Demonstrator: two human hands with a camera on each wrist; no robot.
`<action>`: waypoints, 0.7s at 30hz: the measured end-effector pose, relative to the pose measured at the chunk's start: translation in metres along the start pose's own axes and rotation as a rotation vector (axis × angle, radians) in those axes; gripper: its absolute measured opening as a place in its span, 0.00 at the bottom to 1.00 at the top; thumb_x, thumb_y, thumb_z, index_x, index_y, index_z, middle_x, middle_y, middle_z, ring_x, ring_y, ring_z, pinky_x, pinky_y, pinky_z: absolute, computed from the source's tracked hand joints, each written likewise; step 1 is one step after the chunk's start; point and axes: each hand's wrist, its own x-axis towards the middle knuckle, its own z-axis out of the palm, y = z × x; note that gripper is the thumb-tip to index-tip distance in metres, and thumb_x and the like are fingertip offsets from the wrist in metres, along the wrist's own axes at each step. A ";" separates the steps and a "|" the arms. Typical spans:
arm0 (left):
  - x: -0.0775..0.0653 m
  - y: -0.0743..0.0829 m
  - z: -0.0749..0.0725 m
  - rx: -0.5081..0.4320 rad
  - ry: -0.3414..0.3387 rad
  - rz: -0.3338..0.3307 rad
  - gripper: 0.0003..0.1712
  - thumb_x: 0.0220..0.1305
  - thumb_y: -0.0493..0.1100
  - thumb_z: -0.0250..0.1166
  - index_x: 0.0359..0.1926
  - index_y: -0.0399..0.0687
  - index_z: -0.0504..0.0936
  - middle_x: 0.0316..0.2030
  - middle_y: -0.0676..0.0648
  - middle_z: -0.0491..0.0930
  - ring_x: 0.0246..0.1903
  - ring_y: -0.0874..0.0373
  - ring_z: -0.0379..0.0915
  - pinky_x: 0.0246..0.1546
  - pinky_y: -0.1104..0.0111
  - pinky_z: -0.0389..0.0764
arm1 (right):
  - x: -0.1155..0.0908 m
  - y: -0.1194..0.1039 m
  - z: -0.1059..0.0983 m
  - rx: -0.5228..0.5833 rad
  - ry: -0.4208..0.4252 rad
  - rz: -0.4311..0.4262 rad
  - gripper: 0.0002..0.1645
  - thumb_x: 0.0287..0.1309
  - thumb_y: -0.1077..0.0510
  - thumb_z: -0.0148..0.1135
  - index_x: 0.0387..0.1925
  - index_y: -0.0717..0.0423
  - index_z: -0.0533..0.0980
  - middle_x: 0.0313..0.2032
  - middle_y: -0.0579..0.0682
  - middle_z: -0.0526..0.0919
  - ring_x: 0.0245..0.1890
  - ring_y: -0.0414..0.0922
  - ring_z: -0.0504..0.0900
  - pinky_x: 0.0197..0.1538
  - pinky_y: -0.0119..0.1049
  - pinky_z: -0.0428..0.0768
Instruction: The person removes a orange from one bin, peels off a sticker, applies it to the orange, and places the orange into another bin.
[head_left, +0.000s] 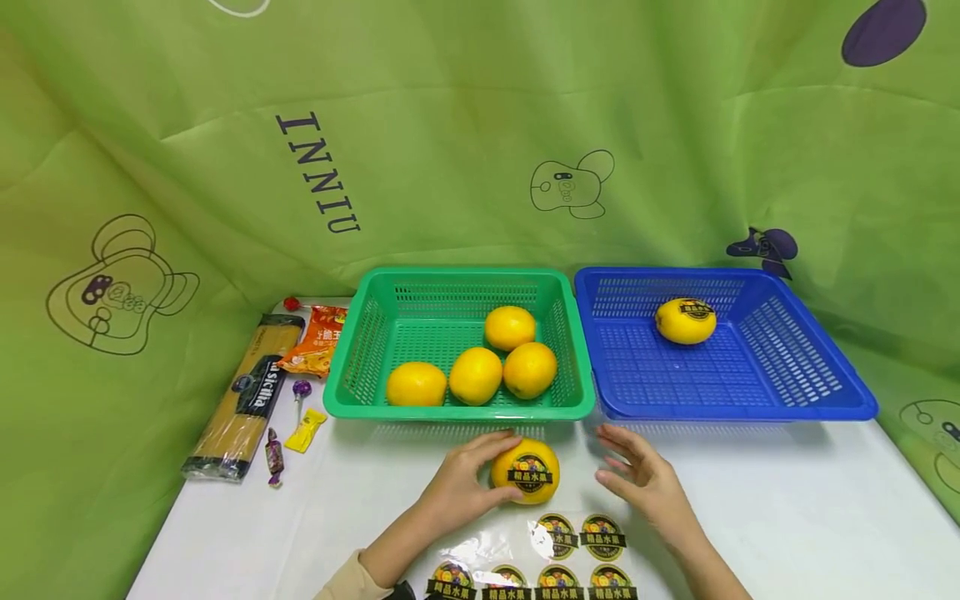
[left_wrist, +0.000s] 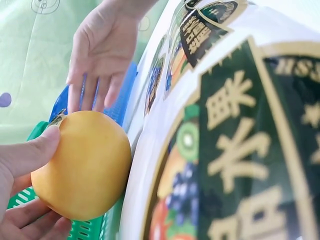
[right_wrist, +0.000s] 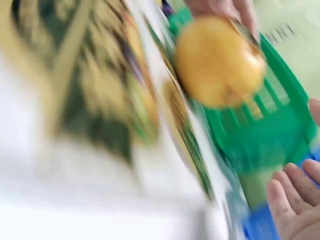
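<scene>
while the left hand (head_left: pixel 459 485) grips the stickered fruit (head_left: pixel 531 472), the right hand (head_left: pixel 647 483) hovers near it, fingers spread wide!

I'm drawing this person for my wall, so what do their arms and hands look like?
The left hand is bare, with no glove. Behind it is the end of a beige sleeve, with something dark beside the cuff, too cut off to name. The right hand has no glove either, and its forearm shows no sleeve in the head view.
</scene>
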 end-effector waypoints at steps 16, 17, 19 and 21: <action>0.013 0.004 0.006 0.062 -0.114 -0.010 0.45 0.42 0.43 0.77 0.63 0.47 0.68 0.60 0.49 0.72 0.60 0.51 0.69 0.62 0.54 0.71 | -0.009 -0.011 -0.128 1.000 0.516 -0.129 0.15 0.64 0.78 0.39 0.41 0.71 0.73 0.37 0.65 0.85 0.39 0.54 0.86 0.44 0.41 0.85; 0.014 0.004 0.006 0.061 -0.120 -0.017 0.44 0.42 0.44 0.77 0.62 0.48 0.68 0.60 0.50 0.72 0.60 0.52 0.68 0.63 0.54 0.71 | -0.009 -0.012 -0.133 1.024 0.543 -0.120 0.14 0.64 0.77 0.40 0.39 0.70 0.74 0.35 0.65 0.85 0.37 0.54 0.86 0.43 0.41 0.85; 0.015 0.005 0.007 0.067 -0.124 -0.018 0.44 0.42 0.44 0.77 0.62 0.50 0.68 0.59 0.51 0.72 0.60 0.53 0.69 0.63 0.56 0.71 | -0.007 -0.013 -0.143 1.071 0.588 -0.101 0.12 0.64 0.76 0.42 0.35 0.69 0.74 0.33 0.65 0.85 0.34 0.54 0.87 0.42 0.41 0.86; 0.016 0.005 0.008 0.071 -0.120 -0.004 0.44 0.42 0.44 0.77 0.61 0.50 0.68 0.58 0.51 0.72 0.59 0.54 0.69 0.62 0.57 0.72 | -0.006 -0.013 -0.149 1.093 0.619 -0.084 0.12 0.64 0.76 0.43 0.32 0.69 0.74 0.31 0.64 0.85 0.32 0.54 0.87 0.40 0.41 0.86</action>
